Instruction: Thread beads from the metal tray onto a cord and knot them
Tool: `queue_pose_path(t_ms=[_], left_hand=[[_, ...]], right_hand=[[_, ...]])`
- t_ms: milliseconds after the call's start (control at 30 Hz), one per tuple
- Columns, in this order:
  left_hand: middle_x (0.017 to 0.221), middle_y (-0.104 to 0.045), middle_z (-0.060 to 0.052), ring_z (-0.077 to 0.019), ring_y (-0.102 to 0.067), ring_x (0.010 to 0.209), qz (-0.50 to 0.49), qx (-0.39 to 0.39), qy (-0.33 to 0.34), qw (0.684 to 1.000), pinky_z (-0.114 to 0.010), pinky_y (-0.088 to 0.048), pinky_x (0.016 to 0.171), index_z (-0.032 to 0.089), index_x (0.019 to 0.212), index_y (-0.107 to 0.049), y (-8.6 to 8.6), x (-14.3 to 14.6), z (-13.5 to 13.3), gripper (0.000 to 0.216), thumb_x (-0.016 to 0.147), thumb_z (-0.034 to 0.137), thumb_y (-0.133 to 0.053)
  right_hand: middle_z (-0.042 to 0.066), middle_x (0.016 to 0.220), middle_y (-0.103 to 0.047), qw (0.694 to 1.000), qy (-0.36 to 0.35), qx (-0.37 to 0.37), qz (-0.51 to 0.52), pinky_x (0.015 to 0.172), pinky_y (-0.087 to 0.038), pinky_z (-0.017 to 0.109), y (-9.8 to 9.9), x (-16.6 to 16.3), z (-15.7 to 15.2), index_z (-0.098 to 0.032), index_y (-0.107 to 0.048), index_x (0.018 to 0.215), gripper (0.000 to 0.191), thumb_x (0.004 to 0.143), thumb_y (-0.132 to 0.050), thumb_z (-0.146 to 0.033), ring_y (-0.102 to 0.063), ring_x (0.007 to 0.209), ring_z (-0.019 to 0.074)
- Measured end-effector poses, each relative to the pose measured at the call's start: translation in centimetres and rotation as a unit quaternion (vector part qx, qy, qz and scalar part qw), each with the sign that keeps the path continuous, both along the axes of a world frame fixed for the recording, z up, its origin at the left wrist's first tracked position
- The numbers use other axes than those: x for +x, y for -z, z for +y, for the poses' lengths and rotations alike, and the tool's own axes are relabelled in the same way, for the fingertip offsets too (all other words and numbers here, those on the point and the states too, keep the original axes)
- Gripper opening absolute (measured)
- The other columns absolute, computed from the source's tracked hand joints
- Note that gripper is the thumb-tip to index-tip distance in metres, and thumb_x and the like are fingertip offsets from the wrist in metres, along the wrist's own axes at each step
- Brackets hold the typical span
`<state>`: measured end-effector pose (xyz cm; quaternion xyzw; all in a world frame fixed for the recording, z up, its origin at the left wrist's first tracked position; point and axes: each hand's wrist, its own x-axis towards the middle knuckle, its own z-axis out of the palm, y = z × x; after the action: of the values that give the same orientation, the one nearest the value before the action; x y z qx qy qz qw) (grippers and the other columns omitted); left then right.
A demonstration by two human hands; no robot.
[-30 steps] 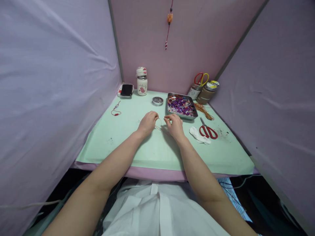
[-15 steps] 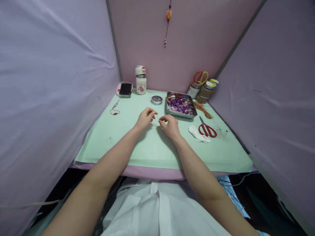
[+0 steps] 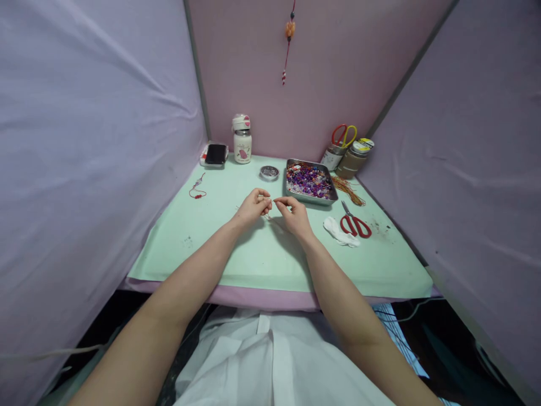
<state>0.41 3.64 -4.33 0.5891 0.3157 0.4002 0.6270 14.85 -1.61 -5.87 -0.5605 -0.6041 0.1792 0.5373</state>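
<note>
Over the middle of the green-covered table (image 3: 262, 256), my left hand (image 3: 255, 206) pinches a thin cord (image 3: 269, 217) between its fingertips. My right hand (image 3: 293, 214) is close beside it on the right, with thumb and forefinger closed on a part of the cord too fine to see clearly. Some of the cord hangs below the fingers. Behind my right hand stands a metal tray (image 3: 313, 199) of small purple, red and clear beads (image 3: 308, 181). A small round dish (image 3: 269, 172) lies just beyond my left hand.
Red-handled scissors (image 3: 355, 225) lie beside a crumpled white cloth (image 3: 340, 233) at right. Behind them are orange threads (image 3: 350, 190), a jar (image 3: 354, 160) and a scissors holder (image 3: 332, 157). A bottle (image 3: 242, 145), phone (image 3: 216, 154) and red beaded cord (image 3: 197, 193) are left.
My hands have come slightly closer together. The cord stretched between them before now shows only as a short hanging piece. The view has shifted a little.
</note>
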Motion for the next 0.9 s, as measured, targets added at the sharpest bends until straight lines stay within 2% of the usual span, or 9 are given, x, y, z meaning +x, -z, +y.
queue_pose_path(t_ms=[133, 333, 500, 667, 800, 900], left_hand=[[0.062, -0.054, 0.005, -0.0059, -0.047, 0.053, 0.025, 0.009, -0.002, 1.000, -0.020, -0.037, 0.056, 0.019, 0.089, -0.044, -0.2, 0.0, -0.3, 0.011, 0.083, 0.011, -0.050], [0.064, -0.056, 0.003, -0.0066, -0.048, 0.054, 0.050, 0.035, 0.012, 0.998, -0.021, -0.038, 0.056, 0.018, 0.087, -0.048, 0.3, 0.3, -0.2, 0.007, 0.082, 0.016, -0.053], [0.067, -0.059, 0.001, -0.0086, -0.050, 0.057, 0.078, 0.094, 0.000, 0.993, -0.024, -0.041, 0.059, 0.016, 0.080, -0.057, 0.4, 0.2, -0.1, 0.009, 0.076, 0.023, -0.059], [0.068, -0.060, 0.000, -0.0104, -0.052, 0.060, 0.100, 0.122, -0.023, 0.987, -0.026, -0.043, 0.062, 0.016, 0.077, -0.060, 0.8, 0.2, 0.1, 0.013, 0.072, 0.028, -0.060], [0.069, -0.061, -0.001, -0.0116, -0.053, 0.063, 0.130, 0.146, -0.033, 0.980, -0.026, -0.043, 0.062, 0.016, 0.078, -0.061, 1.1, 0.2, 0.4, 0.015, 0.074, 0.030, -0.058], [0.069, -0.061, -0.001, -0.0119, -0.052, 0.062, 0.149, 0.153, -0.051, 0.976, -0.026, -0.042, 0.063, 0.016, 0.079, -0.060, 1.0, 0.1, 0.4, 0.016, 0.075, 0.031, -0.056]], right_hand=[[0.006, 0.092, -0.070, 1.000, -0.013, -0.006, 0.021, 0.083, -0.045, 0.031, -0.3, -0.2, -0.2, -0.017, -0.068, 0.090, 0.027, 0.082, -0.056, -0.039, -0.060, 0.085, 0.0171], [0.003, 0.077, -0.067, 0.999, 0.026, -0.015, 0.024, 0.076, -0.044, 0.030, -0.5, -0.6, -0.4, -0.017, -0.063, 0.076, 0.023, 0.078, -0.057, -0.039, -0.057, 0.074, 0.0157], [0.003, 0.075, -0.065, 0.997, 0.045, -0.038, 0.040, 0.071, -0.042, 0.028, -0.6, -0.6, -0.3, -0.017, -0.062, 0.076, 0.024, 0.078, -0.055, -0.040, -0.056, 0.072, 0.0158], [0.002, 0.075, -0.065, 0.997, 0.047, -0.043, 0.034, 0.072, -0.042, 0.028, 0.0, -0.5, 0.0, -0.018, -0.061, 0.075, 0.024, 0.079, -0.054, -0.041, -0.055, 0.071, 0.0159], [0.002, 0.077, -0.066, 0.998, 0.034, -0.058, -0.009, 0.074, -0.043, 0.029, 0.0, 0.0, 0.3, -0.018, -0.061, 0.077, 0.026, 0.083, -0.050, -0.041, -0.056, 0.074, 0.0165], [0.005, 0.086, -0.067, 0.990, 0.039, -0.098, -0.097, 0.078, -0.043, 0.030, -1.0, 1.7, 0.7, -0.018, -0.063, 0.087, 0.023, 0.085, -0.049, -0.036, -0.058, 0.080, 0.0180]])
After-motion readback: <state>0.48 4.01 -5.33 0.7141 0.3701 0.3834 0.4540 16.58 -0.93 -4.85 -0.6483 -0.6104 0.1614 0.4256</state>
